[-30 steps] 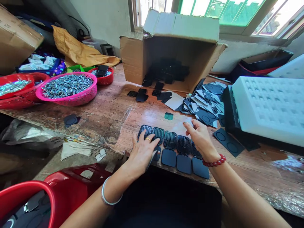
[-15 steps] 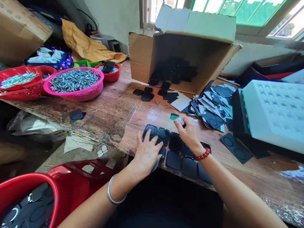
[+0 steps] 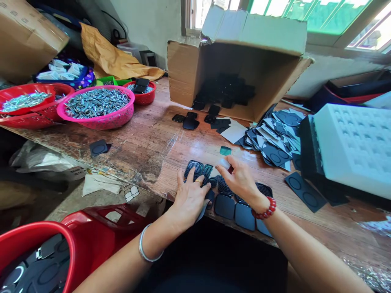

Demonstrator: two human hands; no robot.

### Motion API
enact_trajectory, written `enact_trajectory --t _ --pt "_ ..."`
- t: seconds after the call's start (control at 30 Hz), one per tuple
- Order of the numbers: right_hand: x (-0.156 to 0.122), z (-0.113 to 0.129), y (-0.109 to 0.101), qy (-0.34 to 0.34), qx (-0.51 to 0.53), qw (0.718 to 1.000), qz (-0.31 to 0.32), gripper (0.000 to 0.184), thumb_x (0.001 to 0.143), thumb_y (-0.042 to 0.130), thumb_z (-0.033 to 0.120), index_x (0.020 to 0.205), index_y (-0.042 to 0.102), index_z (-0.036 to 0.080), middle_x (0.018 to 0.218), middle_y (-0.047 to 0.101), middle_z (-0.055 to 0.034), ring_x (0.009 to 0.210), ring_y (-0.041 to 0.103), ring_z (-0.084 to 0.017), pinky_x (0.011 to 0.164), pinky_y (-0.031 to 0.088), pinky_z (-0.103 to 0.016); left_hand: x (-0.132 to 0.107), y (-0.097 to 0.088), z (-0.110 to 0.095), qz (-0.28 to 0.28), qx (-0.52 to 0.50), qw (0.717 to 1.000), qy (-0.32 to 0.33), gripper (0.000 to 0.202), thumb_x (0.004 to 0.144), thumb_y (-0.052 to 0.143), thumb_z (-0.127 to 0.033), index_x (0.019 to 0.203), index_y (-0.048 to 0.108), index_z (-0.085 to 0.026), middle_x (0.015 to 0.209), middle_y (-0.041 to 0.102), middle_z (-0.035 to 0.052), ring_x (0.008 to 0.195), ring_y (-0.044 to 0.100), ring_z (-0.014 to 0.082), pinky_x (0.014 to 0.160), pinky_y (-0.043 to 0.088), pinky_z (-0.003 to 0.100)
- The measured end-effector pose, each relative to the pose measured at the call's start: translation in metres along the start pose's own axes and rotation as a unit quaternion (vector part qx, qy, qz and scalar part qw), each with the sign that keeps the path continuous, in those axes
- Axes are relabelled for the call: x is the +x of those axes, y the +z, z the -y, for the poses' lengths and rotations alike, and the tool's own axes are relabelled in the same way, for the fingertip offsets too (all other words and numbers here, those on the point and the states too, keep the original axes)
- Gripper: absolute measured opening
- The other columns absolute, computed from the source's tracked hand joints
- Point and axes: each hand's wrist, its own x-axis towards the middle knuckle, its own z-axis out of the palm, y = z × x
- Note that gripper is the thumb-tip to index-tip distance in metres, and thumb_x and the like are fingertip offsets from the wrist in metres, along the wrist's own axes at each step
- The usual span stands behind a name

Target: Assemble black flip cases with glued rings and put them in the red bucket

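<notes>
A row of open black compact cases (image 3: 224, 203) lies at the near edge of the wooden table (image 3: 146, 138), ribbed halves up, smooth lids toward me. My left hand (image 3: 189, 197) rests flat on the leftmost cases, fingers spread, a thin grey sheet under its palm. My right hand (image 3: 241, 179) hovers over the middle of the row and pinches a small pale round piece (image 3: 224, 162) between thumb and fingers. A small green square piece (image 3: 225, 150) lies on the table just beyond it.
An open cardboard box (image 3: 238, 61) on its side holds black cases. Black and white cut sheets (image 3: 275, 136) pile at right beside a white foam tray (image 3: 354, 142). A pink basket (image 3: 97, 103) of metal pins and red baskets (image 3: 30, 103) stand left. Red bins (image 3: 61, 248) sit below.
My right hand reached out to the green piece, then drew back left over the case row with a pale round piece pinched in its fingers. My left hand stayed on the cases.
</notes>
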Motion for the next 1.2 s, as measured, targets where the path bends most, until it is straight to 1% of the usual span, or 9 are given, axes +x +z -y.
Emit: enact_trajectory --t 0.13,0.23,0.47,0.63,0.73,0.8,0.93,1.07,1.2 --pt "0.011 0.001 0.016 -0.018 0.012 1.000 -0.022 0.028 0.083 0.056 0.029 0.065 0.035 0.025 0.061 0.044 0.0023 0.057 0.038 -0.014 0.057 0.028 -0.030 0.000 -0.001 0.000 0.005 -0.003 1.000 -0.002 0.041 0.084 0.073 -0.040 0.123 0.066 -0.030 0.136 0.063 0.0085 0.141 0.035 0.0426 0.110 0.020 0.073" --pt "0.019 -0.005 0.020 -0.030 0.005 0.999 -0.041 0.027 0.084 0.055 0.028 0.066 0.035 0.025 0.063 0.044 0.0022 0.058 0.039 -0.015 0.058 0.029 -0.030 0.001 -0.004 0.000 0.020 -0.008 1.000 -0.009 0.043 0.084 0.073 -0.041 0.124 0.066 -0.029 0.137 0.062 0.0091 0.141 0.035 0.0435 0.110 0.020 0.074" --pt "0.018 -0.017 0.001 -0.041 -0.034 0.997 -0.054 0.022 0.083 0.055 0.028 0.068 0.039 0.024 0.065 0.046 0.0012 0.060 0.039 -0.015 0.059 0.029 -0.029 0.002 -0.006 -0.003 0.021 -0.007 1.000 -0.013 0.041 0.085 0.072 -0.040 0.124 0.067 -0.028 0.137 0.062 0.0099 0.141 0.035 0.0435 0.111 0.018 0.074" --pt "0.005 -0.028 -0.016 0.041 -0.038 0.997 -0.047 0.026 0.080 0.057 0.035 0.063 0.040 0.024 0.057 0.042 0.0035 0.054 0.036 -0.013 0.055 0.026 -0.029 0.002 -0.007 -0.004 0.023 -0.019 0.999 -0.015 0.039 0.084 0.073 -0.037 0.122 0.068 -0.027 0.136 0.062 0.0110 0.142 0.034 0.0437 0.111 0.015 0.075" --pt "0.003 -0.035 -0.021 0.123 0.015 0.991 -0.049 0.028 0.079 0.057 0.041 0.062 0.045 0.023 0.056 0.043 0.0034 0.053 0.037 -0.013 0.053 0.026 -0.028 0.001 -0.009 0.001 0.021 -0.045 0.998 -0.027 0.038 0.086 0.071 -0.037 0.123 0.067 -0.029 0.138 0.061 0.0099 0.142 0.034 0.0414 0.110 0.020 0.073" --pt "0.005 -0.036 -0.021 0.164 0.072 0.982 -0.060 0.028 0.079 0.057 0.046 0.066 0.051 0.022 0.056 0.047 0.0029 0.053 0.041 -0.013 0.052 0.028 -0.028 -0.002 -0.009 0.009 -0.007 -0.054 0.997 -0.045 0.039 0.087 0.070 -0.037 0.126 0.065 -0.031 0.140 0.060 0.0092 0.141 0.036 0.0397 0.110 0.021 0.072" --pt "0.014 -0.024 -0.008 0.169 0.131 0.975 -0.055 0.031 0.080 0.057 0.049 0.070 0.055 0.020 0.055 0.048 0.0034 0.052 0.041 -0.012 0.051 0.029 -0.028 -0.013 -0.005 0.028 -0.056 -0.039 0.994 -0.081 0.035 0.086 0.070 -0.036 0.121 0.068 -0.034 0.135 0.064 0.0074 0.139 0.039 0.0406 0.110 0.018 0.072" --pt "0.025 -0.010 0.015 0.111 0.103 0.986 -0.070 0.028 0.079 0.057 0.042 0.062 0.045 0.022 0.055 0.042 0.0047 0.052 0.037 -0.011 0.051 0.028 -0.027 -0.018 -0.003 0.034 -0.049 -0.026 0.995 -0.085 0.033 0.084 0.073 -0.035 0.117 0.071 -0.035 0.132 0.066 0.0072 0.135 0.043 0.0423 0.108 0.018 0.074" --pt "0.035 -0.007 0.034 0.092 0.073 0.989 -0.085 0.027 0.079 0.057 0.039 0.061 0.043 0.023 0.054 0.040 0.0052 0.052 0.035 -0.011 0.052 0.026 -0.028 -0.016 -0.005 0.031 -0.039 -0.014 0.995 -0.086 0.031 0.083 0.074 -0.035 0.114 0.072 -0.033 0.132 0.066 0.0080 0.136 0.041 0.0431 0.107 0.018 0.075"
